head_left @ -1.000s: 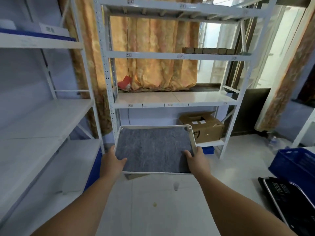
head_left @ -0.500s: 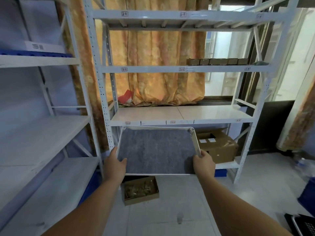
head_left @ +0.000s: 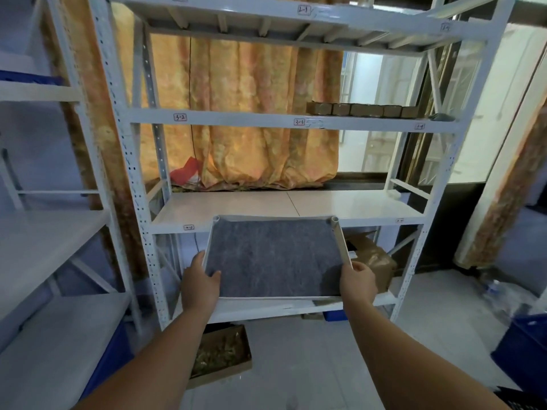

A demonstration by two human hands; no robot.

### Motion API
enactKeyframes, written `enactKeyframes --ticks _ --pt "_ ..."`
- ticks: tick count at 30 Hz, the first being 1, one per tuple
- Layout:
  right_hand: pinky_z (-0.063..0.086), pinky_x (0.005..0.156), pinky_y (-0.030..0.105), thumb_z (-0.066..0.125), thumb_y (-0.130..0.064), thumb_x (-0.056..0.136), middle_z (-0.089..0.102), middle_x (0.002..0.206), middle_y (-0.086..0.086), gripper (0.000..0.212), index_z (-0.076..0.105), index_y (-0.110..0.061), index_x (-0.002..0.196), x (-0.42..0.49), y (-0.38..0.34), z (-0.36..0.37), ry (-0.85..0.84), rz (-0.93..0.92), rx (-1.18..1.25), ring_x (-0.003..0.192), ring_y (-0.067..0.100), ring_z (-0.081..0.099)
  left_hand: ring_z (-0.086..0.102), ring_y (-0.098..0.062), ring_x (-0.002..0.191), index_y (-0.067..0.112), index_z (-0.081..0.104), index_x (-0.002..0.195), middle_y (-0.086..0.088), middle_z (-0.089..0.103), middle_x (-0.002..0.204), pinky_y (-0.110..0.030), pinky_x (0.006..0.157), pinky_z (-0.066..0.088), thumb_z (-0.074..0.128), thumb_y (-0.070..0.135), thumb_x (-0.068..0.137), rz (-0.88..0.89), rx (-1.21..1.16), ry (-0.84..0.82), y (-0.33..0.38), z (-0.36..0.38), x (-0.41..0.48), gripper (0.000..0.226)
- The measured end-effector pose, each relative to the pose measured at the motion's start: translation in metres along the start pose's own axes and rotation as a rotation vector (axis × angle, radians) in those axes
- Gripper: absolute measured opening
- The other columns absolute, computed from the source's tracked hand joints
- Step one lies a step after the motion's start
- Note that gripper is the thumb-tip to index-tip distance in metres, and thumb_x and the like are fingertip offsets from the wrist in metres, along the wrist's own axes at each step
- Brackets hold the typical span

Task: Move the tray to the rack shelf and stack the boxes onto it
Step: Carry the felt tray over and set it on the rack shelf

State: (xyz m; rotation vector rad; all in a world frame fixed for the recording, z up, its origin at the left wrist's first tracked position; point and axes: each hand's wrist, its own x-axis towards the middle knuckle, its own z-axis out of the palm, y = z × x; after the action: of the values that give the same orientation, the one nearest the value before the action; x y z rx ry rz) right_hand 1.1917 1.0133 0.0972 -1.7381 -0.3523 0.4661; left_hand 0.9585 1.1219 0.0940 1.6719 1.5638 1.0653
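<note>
I hold a white-rimmed tray (head_left: 337, 241) lined with grey felt, level in front of me. My left hand (head_left: 201, 282) grips its near left corner and my right hand (head_left: 358, 281) grips its near right edge. The tray's far edge reaches the front lip of the white rack shelf (head_left: 296, 207) at waist height, which is bare. A row of small brown boxes (head_left: 362, 109) sits on the shelf above, at its right end.
A second white rack (head_left: 44, 232) stands along the left wall. An open cardboard box (head_left: 220, 355) of loose pieces lies on the floor by the rack. A brown carton (head_left: 373, 261) sits on the lowest shelf. Blue crates (head_left: 524, 350) stand at right.
I have walked closer to the rack and raised the tray, so its far edge now meets the middle shelf's front lip. Both hands keep the same grip.
</note>
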Motion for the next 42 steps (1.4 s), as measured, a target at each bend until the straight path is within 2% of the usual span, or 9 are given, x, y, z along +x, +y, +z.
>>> enactKeyframes --ticks 4,13,21,27,32,35,37,40,42 --pt "0.049 0.098 0.046 0.045 -0.022 0.098 0.062 0.122 0.010 0.034 0.055 -0.012 0.129 0.035 -0.014 0.030 0.040 -0.005 -0.025 0.113 0.030 0.058 0.055 -0.036 0.117 0.012 0.039 0.144 -0.019 0.054 0.133 -0.041 0.093 0.047 0.058 0.008 0.092 0.037 -0.025 -0.026 0.005 0.023 0.054 0.055" --pt "0.051 0.092 0.049 0.043 -0.018 0.098 0.064 0.101 0.010 0.026 0.065 -0.011 0.110 0.089 -0.046 0.086 0.145 -0.096 -0.137 0.099 0.031 0.062 0.051 -0.036 0.121 0.015 0.037 0.145 -0.019 0.050 0.135 -0.044 0.097 0.045 0.058 0.011 0.092 0.119 -0.040 -0.049 0.023 0.043 0.155 0.057" --pt "0.049 0.097 0.047 0.038 -0.021 0.098 0.060 0.124 0.011 0.035 0.052 -0.017 0.130 0.122 -0.091 0.123 0.085 -0.152 -0.168 0.112 0.032 0.058 0.052 -0.039 0.116 0.016 0.039 0.144 -0.021 0.052 0.128 -0.044 0.093 0.046 0.058 0.008 0.091 0.137 -0.131 0.018 0.037 0.048 0.209 0.057" --pt "0.045 0.103 0.049 0.040 -0.026 0.100 0.062 0.126 0.010 0.036 0.057 -0.013 0.129 0.150 -0.119 0.158 0.054 -0.158 -0.060 0.115 0.033 0.058 0.056 -0.037 0.110 0.018 0.041 0.143 -0.019 0.056 0.123 -0.041 0.086 0.048 0.059 0.009 0.090 0.169 -0.142 0.108 0.049 0.042 0.240 0.057" --pt "0.049 0.098 0.046 0.048 -0.026 0.098 0.064 0.114 0.006 0.031 0.064 -0.011 0.119 0.188 -0.149 0.183 0.039 -0.078 0.203 0.108 0.033 0.059 0.056 -0.034 0.115 0.024 0.040 0.143 -0.013 0.055 0.130 -0.046 0.095 0.051 0.058 0.009 0.090 0.245 -0.170 0.152 0.080 0.043 0.271 0.058" --pt "0.049 0.098 0.048 0.049 -0.030 0.096 0.065 0.115 0.006 0.032 0.066 -0.012 0.116 0.218 -0.171 0.193 0.035 -0.149 0.239 0.107 0.034 0.059 0.052 -0.033 0.122 0.021 0.037 0.145 -0.012 0.050 0.139 -0.044 0.099 0.047 0.057 0.008 0.092 0.303 -0.133 0.206 0.109 0.046 0.291 0.058" --pt "0.049 0.099 0.048 0.046 -0.029 0.098 0.063 0.121 0.007 0.034 0.062 -0.012 0.122 0.238 -0.190 0.198 -0.016 -0.201 0.237 0.111 0.033 0.059 0.051 -0.034 0.124 0.017 0.037 0.145 -0.012 0.050 0.140 -0.044 0.099 0.045 0.057 0.006 0.092 0.329 -0.116 0.250 0.129 0.050 0.306 0.057" --pt "0.051 0.094 0.047 0.046 -0.021 0.098 0.058 0.129 0.008 0.036 0.051 -0.018 0.133 0.267 -0.223 0.199 -0.080 -0.284 0.213 0.115 0.032 0.057 0.056 -0.035 0.116 0.018 0.040 0.144 -0.012 0.057 0.129 -0.043 0.090 0.049 0.057 0.008 0.091 0.325 -0.100 0.305 0.161 0.055 0.330 0.056" --pt "0.052 0.093 0.046 0.047 -0.018 0.095 0.056 0.131 0.007 0.040 0.049 -0.022 0.135 0.290 -0.243 0.199 -0.105 -0.362 0.170 0.115 0.029 0.056 0.058 -0.035 0.110 0.015 0.045 0.140 -0.008 0.059 0.120 -0.035 0.076 0.044 0.055 0.006 0.091 0.262 -0.145 0.329 0.184 0.062 0.345 0.051"
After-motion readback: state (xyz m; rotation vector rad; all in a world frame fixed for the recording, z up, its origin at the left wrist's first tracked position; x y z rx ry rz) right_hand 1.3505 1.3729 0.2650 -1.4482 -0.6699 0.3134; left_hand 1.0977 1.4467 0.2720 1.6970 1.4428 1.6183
